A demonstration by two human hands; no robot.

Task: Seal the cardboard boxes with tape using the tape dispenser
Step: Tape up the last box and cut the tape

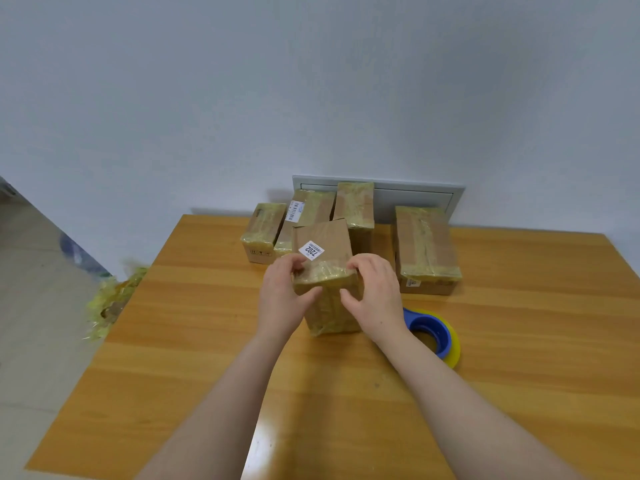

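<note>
Five cardboard boxes stand on the wooden table (214,341), all brown, rectangular and wrapped in glossy, wrinkled yellowish tape. Four are grouped at the far edge: a low left box (261,233), a barcode-labelled box (313,211) just beside it, a tall upright box (356,207), and a long right box (427,247) set a little apart towards the right.

The fifth, the held box (323,268), stands upright near the middle of the table, in front of the group, with one white square label (311,250) reading 7202 on its top. The left hand (284,299) and right hand (375,299) both grip it at its taped upper near edge, fingers curled over the top and thumbs on the near face.

One tape dispenser (433,336), a blue plastic ring carrying a yellowish roll, lies on the table just right of the right wrist. A crumpled heap of tape (110,299) lies off the left edge.
</note>
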